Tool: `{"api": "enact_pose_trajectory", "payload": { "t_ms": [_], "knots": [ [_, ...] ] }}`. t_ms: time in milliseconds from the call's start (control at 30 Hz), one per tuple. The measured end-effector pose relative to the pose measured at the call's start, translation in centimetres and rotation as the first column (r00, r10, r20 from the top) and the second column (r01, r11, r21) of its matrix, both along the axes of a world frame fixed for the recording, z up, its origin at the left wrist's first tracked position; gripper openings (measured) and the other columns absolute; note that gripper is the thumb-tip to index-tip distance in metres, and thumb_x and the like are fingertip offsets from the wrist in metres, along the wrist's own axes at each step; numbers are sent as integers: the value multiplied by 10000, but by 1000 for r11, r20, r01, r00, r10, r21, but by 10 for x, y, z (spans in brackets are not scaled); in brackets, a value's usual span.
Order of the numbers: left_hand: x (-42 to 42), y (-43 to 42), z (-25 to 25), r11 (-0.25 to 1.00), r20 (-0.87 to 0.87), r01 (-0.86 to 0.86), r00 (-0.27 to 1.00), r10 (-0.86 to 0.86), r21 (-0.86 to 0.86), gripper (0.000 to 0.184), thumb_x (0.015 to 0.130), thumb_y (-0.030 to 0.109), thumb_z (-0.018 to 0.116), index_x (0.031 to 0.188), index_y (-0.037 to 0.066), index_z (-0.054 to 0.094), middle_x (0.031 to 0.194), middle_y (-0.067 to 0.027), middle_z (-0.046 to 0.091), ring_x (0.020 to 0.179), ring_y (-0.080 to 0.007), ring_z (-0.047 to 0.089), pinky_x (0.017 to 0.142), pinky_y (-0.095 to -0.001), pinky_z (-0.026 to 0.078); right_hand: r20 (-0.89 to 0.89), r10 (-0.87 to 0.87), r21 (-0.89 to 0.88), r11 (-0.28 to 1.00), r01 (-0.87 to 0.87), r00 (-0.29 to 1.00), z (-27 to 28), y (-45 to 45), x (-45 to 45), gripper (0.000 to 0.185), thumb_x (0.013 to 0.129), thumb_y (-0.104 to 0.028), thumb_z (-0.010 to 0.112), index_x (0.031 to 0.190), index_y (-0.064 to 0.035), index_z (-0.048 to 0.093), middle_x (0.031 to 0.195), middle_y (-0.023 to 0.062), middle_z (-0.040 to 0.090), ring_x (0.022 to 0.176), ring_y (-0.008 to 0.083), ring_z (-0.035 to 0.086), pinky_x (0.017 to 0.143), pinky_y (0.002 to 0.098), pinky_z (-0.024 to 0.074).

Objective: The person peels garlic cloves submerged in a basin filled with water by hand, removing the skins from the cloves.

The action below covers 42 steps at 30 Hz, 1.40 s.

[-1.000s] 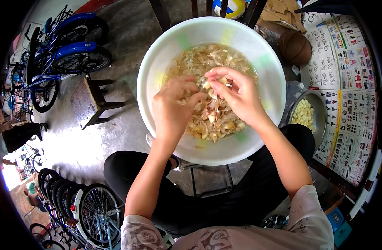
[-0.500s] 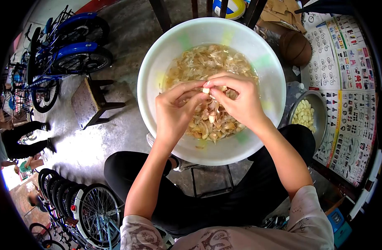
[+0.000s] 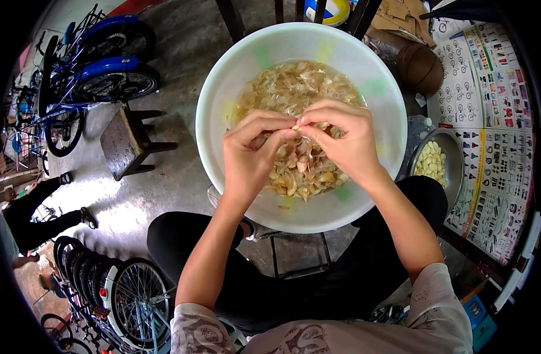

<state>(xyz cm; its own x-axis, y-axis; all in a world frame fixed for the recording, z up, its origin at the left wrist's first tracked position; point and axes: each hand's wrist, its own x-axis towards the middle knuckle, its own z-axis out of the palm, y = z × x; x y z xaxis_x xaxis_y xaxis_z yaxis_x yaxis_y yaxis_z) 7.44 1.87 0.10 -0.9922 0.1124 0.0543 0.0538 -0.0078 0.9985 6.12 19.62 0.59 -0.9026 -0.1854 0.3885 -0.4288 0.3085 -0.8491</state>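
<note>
A large white basin (image 3: 217, 171) holds water with garlic skins and cloves (image 3: 306, 82) floating and soaking in it. Over its middle, my left hand (image 3: 251, 147) and my right hand (image 3: 344, 138) meet fingertip to fingertip. Between them they pinch a small pale garlic clove (image 3: 296, 127), mostly covered by the fingers. Both hands are closed on it, above the wet skins. To the right of the basin, a metal bowl (image 3: 456, 162) contains peeled garlic cloves (image 3: 430, 160).
A wooden stool (image 3: 124, 143) stands left of the basin. Bicycles (image 3: 114, 76) line the left side, and a person (image 3: 43, 218) is among them. A basketball (image 3: 420, 68), a volleyball (image 3: 329, 10) and a table with printed sheets (image 3: 489, 135) are at the right and back.
My fingertips have closed further over the clove, so less of it shows. At the far left, the other person's legs have shifted to a wider stride.
</note>
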Motion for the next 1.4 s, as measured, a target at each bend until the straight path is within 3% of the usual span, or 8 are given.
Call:
{"api": "enact_pose_trajectory", "payload": {
  "t_ms": [167,400,600,667,900,967,1167,1400],
  "knots": [
    [1,-1,-1,984,-66,18,997,-31,-179,107,851,-90,667,946,-55,702,999,-110,685,900,-150,656,788,-260,562,-39,43,58,997,-40,998,1,3,-2,104,758,16,736,832,3,663,821,89,661,687,227,651,603,321,509],
    [3,2,-4,976,-6,19,1000,-21,-219,114,853,-89,667,954,-51,704,1007,-111,688,901,-142,650,789,-259,559,75,140,103,984,-148,987,-3,6,0,109,840,11,639,893,7,544,844,125,564,755,314,579,678,389,470],
    [1,4,-7,1000,10,9,1000,-9,21,99,854,-47,694,953,-41,699,1003,-122,705,879,-147,676,767,-270,577,141,129,124,981,-147,982,5,4,2,104,872,4,604,896,13,503,872,142,535,786,324,560,711,399,458],
    [1,3,-6,996,63,62,996,-66,65,148,892,-95,630,1038,-77,651,1079,-146,674,950,-161,656,829,-273,557,117,132,147,978,-149,984,5,4,1,103,876,1,601,899,12,501,876,141,534,785,320,559,712,400,457],
    [0,3,7,999,114,18,993,-14,-28,189,841,-101,683,1025,-69,653,1067,-118,649,966,-165,625,835,-273,541,194,139,127,978,-166,971,5,3,3,116,886,-7,602,909,5,489,879,130,527,781,294,558,717,386,459],
    [-2,2,4,995,5,52,999,-51,-86,164,835,-60,705,991,-10,691,1039,-75,645,951,-138,641,791,-252,606,184,149,104,980,-170,972,3,3,2,121,885,-8,606,913,1,489,881,128,529,781,292,562,717,382,460],
    [-4,-2,-3,983,-133,19,990,-44,-182,191,818,-49,724,1003,-12,694,1020,-93,656,927,-152,643,788,-275,579,135,179,62,980,-189,974,-3,3,0,129,881,-6,614,932,-8,495,898,117,545,770,276,575,701,372,467],
    [-3,-3,-7,995,-74,-1,997,-6,-101,180,836,-27,722,1012,-14,687,979,-83,674,886,-150,650,780,-270,554,127,212,55,974,-220,969,1,4,1,134,884,-1,627,920,-11,498,915,99,560,731,233,594,613,342,483]
  ]
}}
